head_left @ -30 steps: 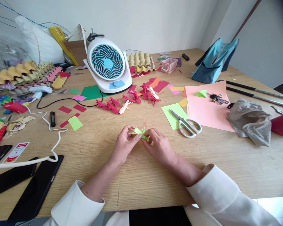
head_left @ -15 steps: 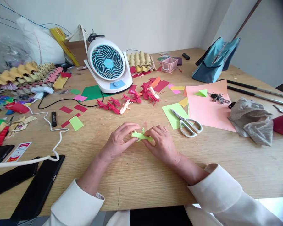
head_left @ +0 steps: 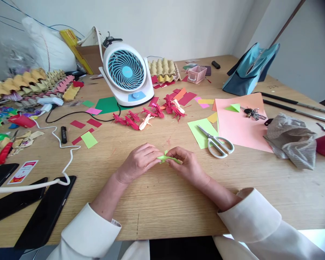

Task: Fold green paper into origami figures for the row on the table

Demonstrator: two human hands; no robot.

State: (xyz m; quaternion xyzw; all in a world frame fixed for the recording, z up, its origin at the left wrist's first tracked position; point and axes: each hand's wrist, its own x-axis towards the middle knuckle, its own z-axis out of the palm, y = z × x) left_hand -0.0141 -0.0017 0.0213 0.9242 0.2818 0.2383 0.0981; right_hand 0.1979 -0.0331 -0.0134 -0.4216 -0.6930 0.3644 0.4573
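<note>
A small light-green folded paper figure (head_left: 166,157) is held just above the wooden table (head_left: 173,213). My left hand (head_left: 139,161) pinches its left end between thumb and fingers, which hide that end. My right hand (head_left: 189,166) grips its right part with thumb and index finger, and a narrow green end shows under the fingers. Beyond my hands lie several red folded paper figures (head_left: 130,121), with pale pink ones (head_left: 146,121) among them. Grey-handled scissors (head_left: 216,142) rest partly on a light-green paper sheet (head_left: 196,130) to the right.
A white fan (head_left: 127,74) stands at the back. Pink paper (head_left: 241,126), keys (head_left: 255,114) and a grey cloth (head_left: 291,141) lie right. On the left are a marker (head_left: 64,134), red paper pieces (head_left: 94,122), a white cable (head_left: 69,162) and black phones (head_left: 47,213).
My left fingers have closed further over the left end of the green paper figure. My right hand has shifted its grip slightly right. The whole view has moved a little.
</note>
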